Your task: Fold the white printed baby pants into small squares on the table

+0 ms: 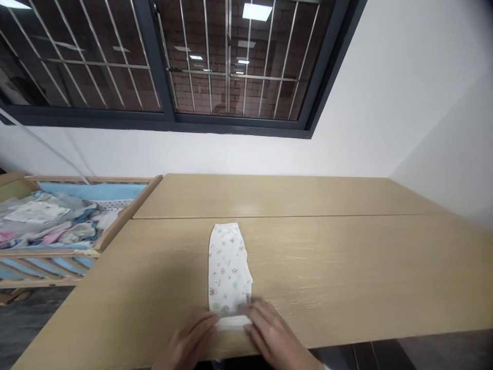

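Observation:
A pair of white baby pants with a small printed pattern lies flat on the wooden table, folded lengthwise into a narrow strip. At its near end a plain white band runs across, probably the waistband or a folded-over edge. My left hand grips the left corner of this band with its fingers together. On the opposite corner, my right hand has its fingers closed on the cloth, slightly blurred by motion. Both thumbs are mostly hidden.
The wooden table has a seam across its far part. Left of it stands a wooden crib with blue lining, heaped with clothes and clear plastic. Behind are a white wall and a barred, dark-framed window.

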`<state>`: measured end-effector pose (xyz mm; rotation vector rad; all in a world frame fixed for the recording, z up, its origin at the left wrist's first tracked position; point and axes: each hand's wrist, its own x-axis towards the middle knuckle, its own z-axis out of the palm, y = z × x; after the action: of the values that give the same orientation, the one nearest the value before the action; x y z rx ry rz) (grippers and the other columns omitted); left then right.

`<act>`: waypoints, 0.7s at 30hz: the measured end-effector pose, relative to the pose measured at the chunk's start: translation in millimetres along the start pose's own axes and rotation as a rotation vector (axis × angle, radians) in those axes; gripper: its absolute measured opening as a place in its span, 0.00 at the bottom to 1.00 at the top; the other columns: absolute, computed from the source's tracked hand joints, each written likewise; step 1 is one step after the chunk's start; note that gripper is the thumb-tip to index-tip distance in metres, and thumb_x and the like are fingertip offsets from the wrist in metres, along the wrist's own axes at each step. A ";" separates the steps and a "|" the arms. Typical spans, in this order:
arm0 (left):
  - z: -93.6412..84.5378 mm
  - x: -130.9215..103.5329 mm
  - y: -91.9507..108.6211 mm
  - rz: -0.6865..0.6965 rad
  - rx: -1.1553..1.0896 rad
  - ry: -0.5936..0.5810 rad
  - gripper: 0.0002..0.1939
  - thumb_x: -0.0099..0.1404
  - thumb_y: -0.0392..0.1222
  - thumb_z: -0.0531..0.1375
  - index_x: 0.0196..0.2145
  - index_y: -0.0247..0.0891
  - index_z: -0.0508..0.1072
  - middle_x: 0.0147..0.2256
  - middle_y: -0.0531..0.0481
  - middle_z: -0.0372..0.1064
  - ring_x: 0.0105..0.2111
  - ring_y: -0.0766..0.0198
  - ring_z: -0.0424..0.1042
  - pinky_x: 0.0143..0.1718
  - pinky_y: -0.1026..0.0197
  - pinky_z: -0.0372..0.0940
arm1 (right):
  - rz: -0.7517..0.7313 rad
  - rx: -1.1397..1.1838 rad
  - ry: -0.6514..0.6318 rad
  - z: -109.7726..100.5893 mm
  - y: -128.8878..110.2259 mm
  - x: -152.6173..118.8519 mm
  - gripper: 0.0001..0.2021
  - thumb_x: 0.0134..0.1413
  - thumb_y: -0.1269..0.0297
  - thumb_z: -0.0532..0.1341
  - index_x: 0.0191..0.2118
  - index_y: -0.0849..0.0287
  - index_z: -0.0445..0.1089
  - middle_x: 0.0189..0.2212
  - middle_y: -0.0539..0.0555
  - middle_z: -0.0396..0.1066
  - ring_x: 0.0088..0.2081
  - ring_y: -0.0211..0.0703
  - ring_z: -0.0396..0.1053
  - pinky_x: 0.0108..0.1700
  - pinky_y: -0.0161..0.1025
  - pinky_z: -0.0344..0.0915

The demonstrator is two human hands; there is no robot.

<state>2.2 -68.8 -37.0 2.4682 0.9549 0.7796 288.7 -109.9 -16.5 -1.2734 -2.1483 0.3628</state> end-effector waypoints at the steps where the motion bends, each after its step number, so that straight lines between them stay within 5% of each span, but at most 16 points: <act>1: 0.1 7.0 -4.9 -0.012 0.021 0.027 0.22 0.73 0.39 0.54 0.61 0.59 0.67 0.55 0.58 0.75 0.51 0.63 0.77 0.54 0.61 0.74 | 0.038 0.023 0.005 -6.7 -0.1 8.1 0.18 0.68 0.68 0.55 0.61 0.50 0.63 0.53 0.57 0.72 0.55 0.51 0.70 0.57 0.48 0.69; 10: -0.9 126.1 -53.4 -0.047 0.139 0.279 0.15 0.75 0.41 0.50 0.50 0.41 0.75 0.46 0.46 0.78 0.47 0.60 0.77 0.52 0.56 0.73 | 0.121 0.219 0.202 -7.8 50.5 107.1 0.13 0.70 0.67 0.51 0.55 0.56 0.67 0.47 0.60 0.72 0.52 0.50 0.70 0.56 0.49 0.69; 21: -5.6 222.5 -102.4 -0.208 0.287 0.207 0.17 0.72 0.33 0.48 0.46 0.38 0.76 0.45 0.43 0.77 0.47 0.56 0.74 0.54 0.53 0.67 | 0.253 0.175 0.223 12.8 125.7 214.7 0.10 0.63 0.74 0.55 0.44 0.62 0.72 0.44 0.60 0.70 0.49 0.48 0.68 0.55 0.43 0.64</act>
<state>85.3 159.7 -6.5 2.5000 1.4656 0.8922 292.5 139.1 -13.5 -1.4149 -1.7357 0.4774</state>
